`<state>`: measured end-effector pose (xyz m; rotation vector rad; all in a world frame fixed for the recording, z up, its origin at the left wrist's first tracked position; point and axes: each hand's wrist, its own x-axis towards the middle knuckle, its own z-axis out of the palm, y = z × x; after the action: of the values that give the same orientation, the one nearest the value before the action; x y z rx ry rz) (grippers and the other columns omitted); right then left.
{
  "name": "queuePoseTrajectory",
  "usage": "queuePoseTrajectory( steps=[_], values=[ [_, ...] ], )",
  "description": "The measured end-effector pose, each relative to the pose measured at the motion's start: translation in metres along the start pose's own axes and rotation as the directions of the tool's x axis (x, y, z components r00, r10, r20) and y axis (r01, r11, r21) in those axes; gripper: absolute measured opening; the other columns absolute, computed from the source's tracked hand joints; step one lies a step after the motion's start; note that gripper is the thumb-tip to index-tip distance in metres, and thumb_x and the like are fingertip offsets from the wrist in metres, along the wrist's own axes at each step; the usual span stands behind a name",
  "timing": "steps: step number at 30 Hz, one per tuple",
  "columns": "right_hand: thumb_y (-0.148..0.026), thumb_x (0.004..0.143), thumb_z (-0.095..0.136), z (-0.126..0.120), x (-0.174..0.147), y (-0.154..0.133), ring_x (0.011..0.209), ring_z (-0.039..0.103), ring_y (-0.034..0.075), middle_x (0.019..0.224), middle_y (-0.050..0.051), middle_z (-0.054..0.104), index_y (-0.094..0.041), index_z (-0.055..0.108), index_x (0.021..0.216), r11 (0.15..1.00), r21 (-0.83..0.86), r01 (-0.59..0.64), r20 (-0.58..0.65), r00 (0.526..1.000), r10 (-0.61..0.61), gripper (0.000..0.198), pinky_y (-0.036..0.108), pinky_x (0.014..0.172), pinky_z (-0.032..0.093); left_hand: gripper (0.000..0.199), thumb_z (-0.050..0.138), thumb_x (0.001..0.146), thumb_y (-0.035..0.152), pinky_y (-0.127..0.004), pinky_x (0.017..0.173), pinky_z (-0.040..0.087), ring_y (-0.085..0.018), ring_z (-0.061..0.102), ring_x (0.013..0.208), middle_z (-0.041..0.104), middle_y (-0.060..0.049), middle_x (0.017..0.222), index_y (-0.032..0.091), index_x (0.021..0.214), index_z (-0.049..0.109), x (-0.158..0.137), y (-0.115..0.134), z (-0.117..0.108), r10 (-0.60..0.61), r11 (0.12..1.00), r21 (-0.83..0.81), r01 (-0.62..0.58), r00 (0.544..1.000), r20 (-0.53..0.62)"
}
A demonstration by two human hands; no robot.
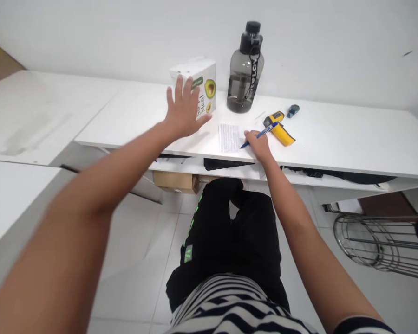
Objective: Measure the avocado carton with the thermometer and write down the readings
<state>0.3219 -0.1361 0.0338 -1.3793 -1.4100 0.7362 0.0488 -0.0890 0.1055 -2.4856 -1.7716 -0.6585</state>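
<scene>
My left hand (184,109) is raised with fingers spread, in front of a white carton (209,76) with avocado pictures. It covers part of the carton's front; whether it touches the carton I cannot tell. My right hand (258,144) grips a blue pen (266,129), its tip pointing down and left. The tip is beside the right edge of a small sheet of paper (229,138) covered in lines of writing, lying near the desk's front edge. Just beyond the pen lies a yellow and black handheld device (283,134), partly crossed by the pen.
A large grey-tinted water bottle (242,76) stands by the wall. A small dark blue-green object (293,111) lies right of the yellow device. Under the white desk (351,134), a shelf holds dark items, with a cardboard box (172,181) below. A wire rack (372,243) stands at the right.
</scene>
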Motion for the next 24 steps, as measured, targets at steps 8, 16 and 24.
queuePoseTrajectory(
  steps=[8, 16, 24],
  values=[
    [-0.03, 0.084, 0.056, 0.001, -0.003, -0.006, 0.067, 0.05, 0.016, 0.056, -0.003, 0.05, -0.023, 0.05, 0.052, 0.999, -0.034, -0.037, 0.024, 0.999, 0.038, 0.033, 0.031, 0.073, 0.044, 0.113, 0.042, 0.089, 0.076, -0.058, 0.131, 0.009, -0.041, 0.009, 0.162, 0.017, -0.022, 0.175, 0.004, 0.167, 0.003, -0.011, -0.046, 0.053, -0.561, 0.825, -0.046, 0.563, 0.826, 0.047],
    [-0.035, 0.082, 0.057, 0.001, -0.006, -0.007, 0.068, 0.048, 0.016, 0.058, -0.002, 0.05, -0.024, 0.048, 0.053, 0.997, -0.059, -0.048, 0.049, 0.997, 0.051, 0.033, 0.031, 0.07, 0.044, 0.107, 0.031, 0.084, 0.087, -0.068, 0.126, 0.006, -0.043, 0.013, 0.161, 0.021, -0.019, 0.174, 0.021, 0.168, 0.019, -0.01, -0.05, 0.06, -0.473, 0.881, 0.091, 0.465, 0.863, 0.177],
    [-0.036, 0.082, 0.057, 0.001, -0.008, -0.007, 0.069, 0.047, 0.017, 0.058, -0.003, 0.044, -0.025, 0.044, 0.055, 0.997, -0.07, -0.034, 0.036, 0.999, 0.037, 0.032, 0.031, 0.07, 0.044, 0.099, 0.029, 0.085, 0.085, -0.068, 0.125, 0.004, -0.043, 0.01, 0.162, 0.02, -0.019, 0.175, 0.023, 0.162, 0.036, -0.01, -0.048, 0.055, -0.47, 0.882, 0.097, 0.46, 0.857, 0.211]
  ],
)
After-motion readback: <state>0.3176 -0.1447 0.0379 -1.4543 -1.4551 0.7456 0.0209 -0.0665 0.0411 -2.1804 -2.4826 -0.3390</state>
